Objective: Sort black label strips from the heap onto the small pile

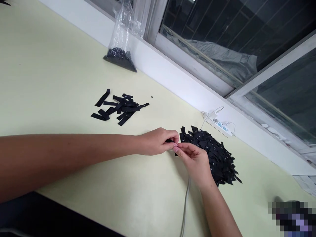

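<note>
My left hand (pixel 160 141) and my right hand (pixel 194 159) meet at the fingertips above the table. Between them is a black strip (pixel 169 140), mostly hidden by my fingers; a dark end pokes out below the fingertips. Both hands pinch at it with closed fingers. Just behind my right hand lies a big heap of black strips (pixel 217 154), some with small light marks. To the left, a smaller loose group of black strips (pixel 123 107) is spread on the table.
A clear plastic bag (pixel 120 42) with dark pieces in its bottom stands against the white ledge. A power strip (pixel 219 125) with plugs lies behind the heap. A grey cable (pixel 185 204) runs below my right hand. A blurred object (pixel 293 217) is at lower right.
</note>
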The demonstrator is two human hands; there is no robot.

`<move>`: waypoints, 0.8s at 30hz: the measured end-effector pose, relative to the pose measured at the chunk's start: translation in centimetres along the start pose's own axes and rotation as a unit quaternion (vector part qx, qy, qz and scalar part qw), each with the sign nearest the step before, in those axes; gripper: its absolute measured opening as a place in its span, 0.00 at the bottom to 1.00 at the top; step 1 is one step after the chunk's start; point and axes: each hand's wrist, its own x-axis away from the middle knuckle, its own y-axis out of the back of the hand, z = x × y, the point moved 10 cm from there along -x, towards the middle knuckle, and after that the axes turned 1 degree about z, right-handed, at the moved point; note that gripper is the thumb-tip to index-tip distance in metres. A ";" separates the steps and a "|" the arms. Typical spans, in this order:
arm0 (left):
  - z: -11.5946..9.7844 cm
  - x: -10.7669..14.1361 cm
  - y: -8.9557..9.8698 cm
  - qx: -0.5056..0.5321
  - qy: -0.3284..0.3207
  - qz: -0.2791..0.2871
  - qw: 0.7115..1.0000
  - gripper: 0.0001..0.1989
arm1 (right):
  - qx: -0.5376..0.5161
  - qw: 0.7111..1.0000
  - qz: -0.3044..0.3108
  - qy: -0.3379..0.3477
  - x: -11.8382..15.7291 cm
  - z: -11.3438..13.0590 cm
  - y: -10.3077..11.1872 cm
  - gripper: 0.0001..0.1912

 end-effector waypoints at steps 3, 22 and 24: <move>-0.1 0.0 0.1 -0.010 -0.002 -0.003 1.000 0.06 | -0.034 0.999 0.004 -0.009 -0.2 0.0 -0.2 0.17; -2.4 0.9 -1.8 -0.253 -0.117 0.004 0.960 0.13 | -0.095 0.995 -0.031 0.000 -0.4 0.1 -0.6 0.13; -2.3 0.8 -1.6 -0.240 -0.111 0.002 0.965 0.11 | -0.098 0.995 -0.032 -0.012 -0.3 -0.2 -0.7 0.13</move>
